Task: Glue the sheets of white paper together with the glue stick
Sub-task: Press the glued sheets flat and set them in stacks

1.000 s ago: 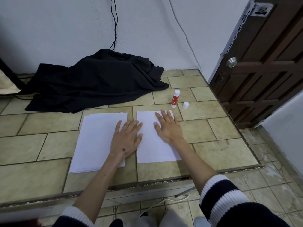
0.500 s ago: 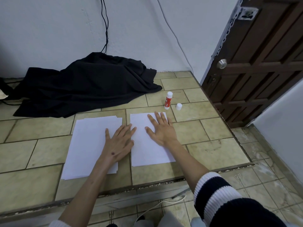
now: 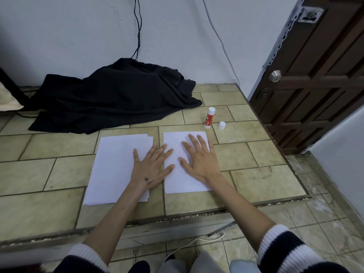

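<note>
Both hands lie flat with fingers spread, grasping nothing. The right hand presses on the right sheet, which sits alone on the tiled ledge; this looks like a smoothing press to bed glued paper down, though no glue line can be seen. The left hand straddles the gap: its palm and outer fingers rest on the stack at the sheet's 9 o'clock, while the thumb and at least one fingertip reach onto the sheet's left edge, probably to keep both piles from sliding on the smooth tile. The stack's fanned corners show that it holds several loose sheets, so more joining seems to remain. The glue stick stands upright at 1 o'clock from the right sheet, just beyond its far corner, with its cap off and standing just beside it at the stick's 4 o'clock; left uncapped and near the right hand, it seems parked for quick reuse. A black cloth is heaped at 11 o'clock by the wall, well apart from the paper. A likely next move is to lift a fresh sheet from the stack while the right hand fetches the stick.
</note>
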